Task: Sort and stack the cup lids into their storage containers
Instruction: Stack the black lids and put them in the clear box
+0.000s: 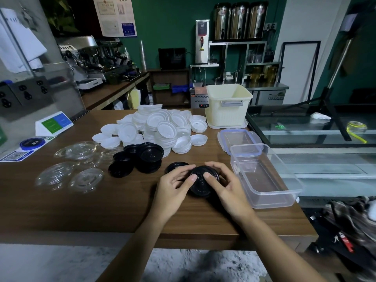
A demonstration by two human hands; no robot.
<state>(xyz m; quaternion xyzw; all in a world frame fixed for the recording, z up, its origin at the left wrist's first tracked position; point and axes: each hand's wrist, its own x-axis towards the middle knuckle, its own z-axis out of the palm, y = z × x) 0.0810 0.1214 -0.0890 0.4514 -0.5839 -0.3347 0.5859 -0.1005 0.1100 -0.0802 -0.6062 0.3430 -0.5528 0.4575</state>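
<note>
Two hands meet over a small stack of black lids [203, 181] near the front middle of the table [81, 204]. The left hand [175, 185] cups the stack's left edge with its thumb laid across the top; the right hand [225, 185] does the same from the right, so the stack is pinched between them, fingers curled around the far rim. One loose black lid [175, 166] lies just beyond the left hand, touching or nearly touching the stack. More black lids [140, 159] are heaped farther left, clear lids [79, 165] sit at the far left, and a big pile of white lids [160, 127] fills the far middle.

What matters next is that the clear rectangular container [266, 178] stands open just right of the right hand, its long axis running near to far. That hand is the nearer one, so it looks best placed to carry the stack over the low wall. A cream bin [228, 106] stands far right, its own lid [238, 139] lying between the two containers.
</note>
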